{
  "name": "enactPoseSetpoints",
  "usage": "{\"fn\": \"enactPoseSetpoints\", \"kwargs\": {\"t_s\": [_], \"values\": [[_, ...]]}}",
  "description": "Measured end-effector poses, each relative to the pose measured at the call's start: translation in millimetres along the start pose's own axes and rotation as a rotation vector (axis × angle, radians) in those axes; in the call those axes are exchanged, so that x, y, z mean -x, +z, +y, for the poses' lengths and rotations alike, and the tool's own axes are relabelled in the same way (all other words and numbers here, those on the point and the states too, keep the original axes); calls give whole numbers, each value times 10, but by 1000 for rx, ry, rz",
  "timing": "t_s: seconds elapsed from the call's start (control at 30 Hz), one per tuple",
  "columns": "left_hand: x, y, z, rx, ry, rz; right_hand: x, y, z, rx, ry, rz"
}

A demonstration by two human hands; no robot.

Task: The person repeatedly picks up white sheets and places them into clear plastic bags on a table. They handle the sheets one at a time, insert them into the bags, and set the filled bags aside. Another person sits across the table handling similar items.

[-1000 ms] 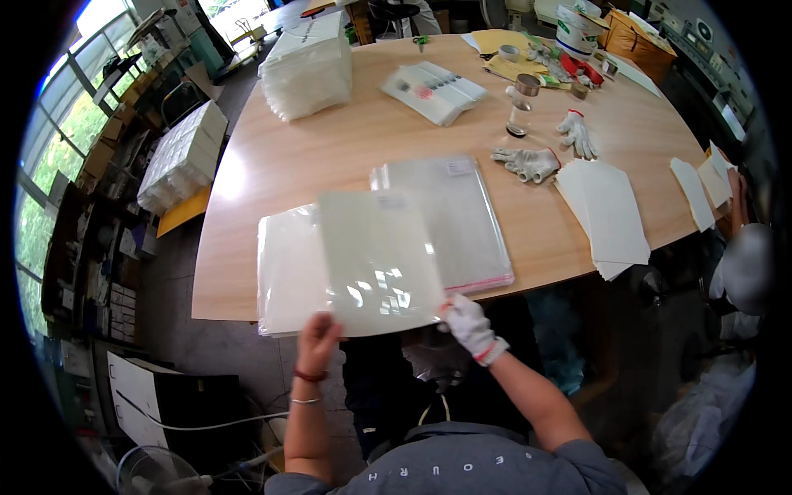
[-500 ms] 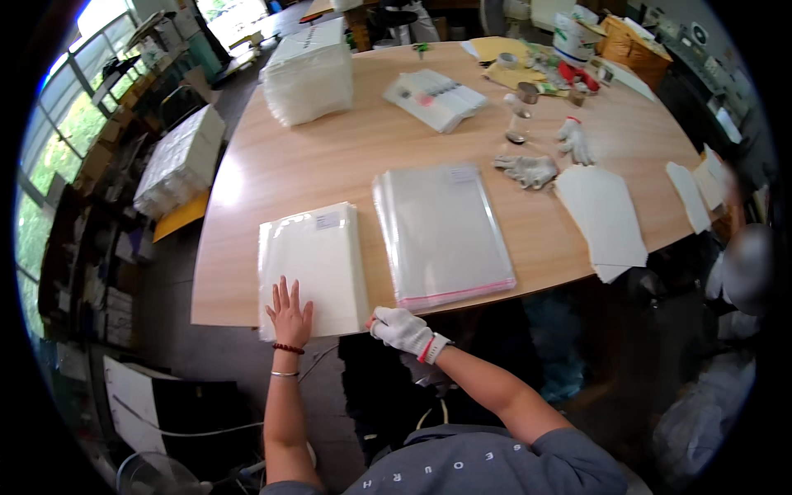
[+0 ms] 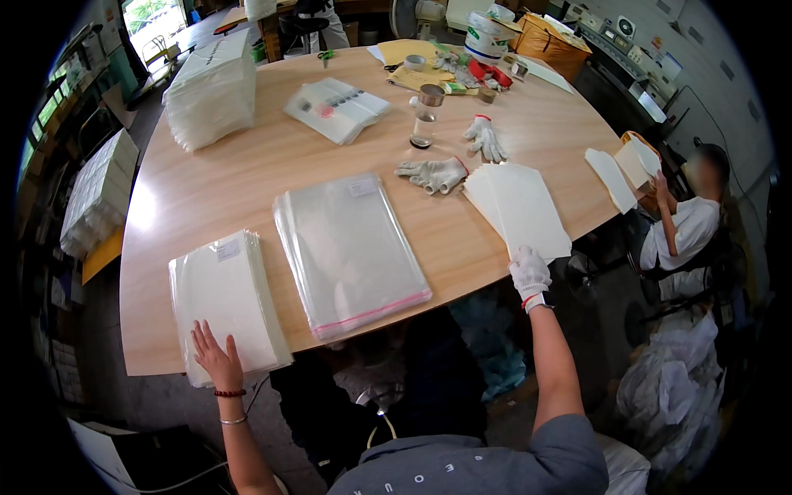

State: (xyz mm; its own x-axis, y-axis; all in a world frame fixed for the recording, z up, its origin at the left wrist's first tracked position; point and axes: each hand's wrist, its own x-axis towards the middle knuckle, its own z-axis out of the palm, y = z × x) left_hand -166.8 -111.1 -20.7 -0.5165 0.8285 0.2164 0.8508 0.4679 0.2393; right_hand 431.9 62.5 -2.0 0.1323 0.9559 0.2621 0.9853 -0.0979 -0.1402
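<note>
My bare left hand (image 3: 218, 356) lies with spread fingers on the near end of a stack of cream sheets in clear plastic sleeves (image 3: 216, 285), which bears a small label. At the table's right front edge, my gloved right hand (image 3: 530, 274) has its fingers closed at the near corner of a fanned stack of cream paper (image 3: 520, 206). How many sheets it pinches is hidden. Between the hands lies a pile of clear plastic bags (image 3: 351, 256) with a pink strip along its near edge.
Beyond the paper lie white work gloves (image 3: 433, 175) and a clear bottle (image 3: 424, 120). A tall stack of plastic bags (image 3: 210, 95) and printed bags (image 3: 337, 110) stand farther back. On the right, a seated person (image 3: 689, 219) handles paper by another cream pile (image 3: 610, 180).
My right hand has moved from beside the sleeved stack to the cream paper on the right. My left hand stays on the sleeved stack. The view has turned right.
</note>
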Motion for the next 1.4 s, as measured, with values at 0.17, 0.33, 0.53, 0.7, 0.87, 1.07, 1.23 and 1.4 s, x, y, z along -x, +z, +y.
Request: {"fn": "enactPoseSetpoints", "kwargs": {"t_s": [0.17,0.33,0.53,0.7,0.87,1.07,1.23,1.4], "values": [[75,-214,740,534,316,-56,2,68,101,-464,220,44],[28,16,1664,632,690,-273,-152,60,428,-1772,1053,306],[8,540,2146,-72,804,-239,-420,-61,779,-1500,928,154],[-213,758,2040,113,779,-190,223,-377,398,-1652,581,81],[-332,835,2004,232,652,-250,1337,-797,-143,-1599,434,-197],[-286,743,1918,330,737,-149,2038,-844,-510,-1771,598,-770],[-116,493,1830,291,524,304,2208,-760,-739,-1725,802,-597],[-150,250,1818,672,44,-522,2290,-770,-1024,-1719,782,-522]]}}
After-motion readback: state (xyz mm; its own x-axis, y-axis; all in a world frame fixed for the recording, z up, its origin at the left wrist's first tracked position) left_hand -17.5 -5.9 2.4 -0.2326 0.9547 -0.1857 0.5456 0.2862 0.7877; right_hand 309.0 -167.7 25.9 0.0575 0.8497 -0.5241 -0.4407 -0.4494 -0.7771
